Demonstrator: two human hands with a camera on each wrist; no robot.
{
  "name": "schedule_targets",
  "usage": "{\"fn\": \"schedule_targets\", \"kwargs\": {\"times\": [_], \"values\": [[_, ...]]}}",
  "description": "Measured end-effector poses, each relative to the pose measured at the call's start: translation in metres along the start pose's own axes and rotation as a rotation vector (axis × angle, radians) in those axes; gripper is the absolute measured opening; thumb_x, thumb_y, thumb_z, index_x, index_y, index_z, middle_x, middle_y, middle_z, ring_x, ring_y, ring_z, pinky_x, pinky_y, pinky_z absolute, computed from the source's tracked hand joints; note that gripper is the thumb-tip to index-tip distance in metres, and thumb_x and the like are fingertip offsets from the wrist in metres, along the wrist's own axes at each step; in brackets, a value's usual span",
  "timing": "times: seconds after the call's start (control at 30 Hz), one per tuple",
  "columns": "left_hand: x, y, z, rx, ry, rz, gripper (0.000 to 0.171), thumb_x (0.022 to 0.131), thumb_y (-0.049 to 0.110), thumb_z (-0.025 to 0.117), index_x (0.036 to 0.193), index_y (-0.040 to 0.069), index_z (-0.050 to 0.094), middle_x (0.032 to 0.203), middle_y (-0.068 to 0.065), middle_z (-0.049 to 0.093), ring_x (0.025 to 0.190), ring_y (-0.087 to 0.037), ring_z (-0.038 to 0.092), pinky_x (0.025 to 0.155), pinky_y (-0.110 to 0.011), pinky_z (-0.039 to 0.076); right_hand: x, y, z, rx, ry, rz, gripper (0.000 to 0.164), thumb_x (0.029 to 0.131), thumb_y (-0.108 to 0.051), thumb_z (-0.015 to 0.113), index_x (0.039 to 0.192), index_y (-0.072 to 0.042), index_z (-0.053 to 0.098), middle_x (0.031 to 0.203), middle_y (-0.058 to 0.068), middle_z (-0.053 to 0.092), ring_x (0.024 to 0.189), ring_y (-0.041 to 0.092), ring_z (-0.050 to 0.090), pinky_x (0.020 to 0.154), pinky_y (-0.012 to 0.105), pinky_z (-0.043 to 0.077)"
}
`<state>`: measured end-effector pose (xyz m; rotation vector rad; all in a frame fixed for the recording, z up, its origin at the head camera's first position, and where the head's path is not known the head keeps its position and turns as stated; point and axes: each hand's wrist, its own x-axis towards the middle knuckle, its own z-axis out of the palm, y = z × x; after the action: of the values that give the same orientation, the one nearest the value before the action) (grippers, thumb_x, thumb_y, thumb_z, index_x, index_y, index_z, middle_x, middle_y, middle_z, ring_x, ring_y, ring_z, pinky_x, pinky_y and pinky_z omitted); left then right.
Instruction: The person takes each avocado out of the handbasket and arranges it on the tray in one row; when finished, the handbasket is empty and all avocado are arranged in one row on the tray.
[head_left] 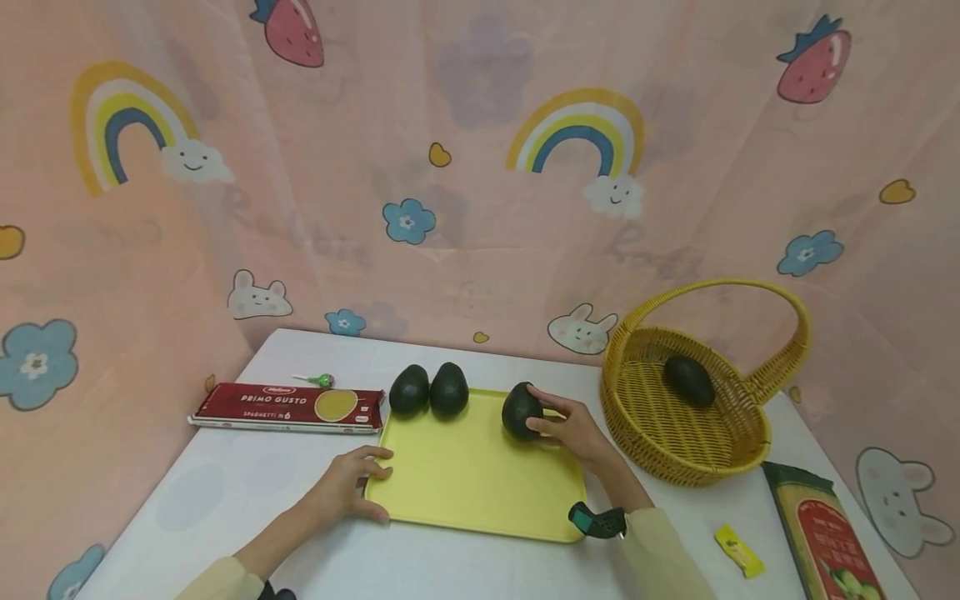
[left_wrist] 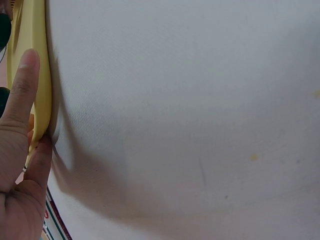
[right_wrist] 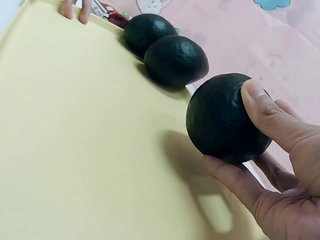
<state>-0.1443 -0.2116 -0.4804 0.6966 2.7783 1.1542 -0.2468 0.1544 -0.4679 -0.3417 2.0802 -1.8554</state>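
My right hand point(head_left: 573, 427) holds a dark avocado point(head_left: 521, 412) between thumb and fingers over the right part of a yellow tray point(head_left: 480, 475). In the right wrist view, the held avocado point(right_wrist: 225, 119) casts a shadow on the tray, apart from it. Two more avocados, one on the left point(head_left: 409, 390) and one beside it point(head_left: 449, 390), sit together at the tray's far left corner. My left hand point(head_left: 347, 486) grips the tray's left edge, fingertips over the rim. The left wrist view shows its thumb point(left_wrist: 25, 85) against the yellow rim.
A yellow wicker basket point(head_left: 618, 417) with another avocado point(head_left: 689, 381) in it stands at right. Left of the tray lie a red spaghetti pack point(head_left: 292, 408) and a green-wrapped lollipop point(head_left: 324, 381). A yellow wrapped sweet point(head_left: 738, 550) and a green-and-red packet point(head_left: 828, 533) lie front right.
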Motion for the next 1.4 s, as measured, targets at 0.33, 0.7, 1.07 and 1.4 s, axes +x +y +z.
{"fn": "schedule_targets", "kwargs": {"times": [0.33,0.7,1.07,1.4], "values": [[-0.001,0.001,0.0,0.009,0.0,-0.02,0.063,0.056,0.025,0.089,0.104,-0.01,0.068,0.122,-0.019,0.059,0.113,-0.043,0.054,0.085,-0.037,0.057,0.024,0.006,0.006,-0.025,0.0,-0.02,0.06,0.087,-0.006,0.069,0.142,-0.009,0.045,0.144,0.027,0.039,0.119,0.043,0.052,0.084,0.043,0.058],[0.0,0.0,0.002,0.018,0.012,0.006,0.062,0.055,0.024,0.09,0.102,-0.01,0.069,0.12,-0.019,0.06,0.112,-0.042,0.056,0.087,-0.036,0.056,0.043,-0.003,0.007,-0.123,-0.042,-0.087,0.059,0.083,-0.001,0.071,0.138,-0.006,0.05,0.144,0.024,0.04,0.112,0.039,0.058,0.081,0.041,0.059],[0.0,-0.003,0.003,-0.006,0.051,0.058,0.064,0.057,0.033,0.088,0.1,-0.011,0.069,0.116,-0.02,0.061,0.107,-0.044,0.057,0.082,-0.032,0.058,0.048,-0.007,0.012,-0.117,-0.068,-0.081,0.059,0.083,-0.005,0.073,0.138,-0.006,0.05,0.144,0.023,0.041,0.111,0.038,0.059,0.081,0.041,0.059],[0.001,0.0,0.001,-0.01,0.006,-0.013,0.062,0.056,0.023,0.09,0.103,-0.012,0.068,0.12,-0.021,0.059,0.112,-0.043,0.055,0.085,-0.034,0.057,0.053,-0.005,0.018,-0.085,-0.065,-0.066,0.059,0.083,-0.003,0.072,0.138,-0.006,0.05,0.145,0.023,0.041,0.114,0.038,0.058,0.081,0.042,0.059]]}}
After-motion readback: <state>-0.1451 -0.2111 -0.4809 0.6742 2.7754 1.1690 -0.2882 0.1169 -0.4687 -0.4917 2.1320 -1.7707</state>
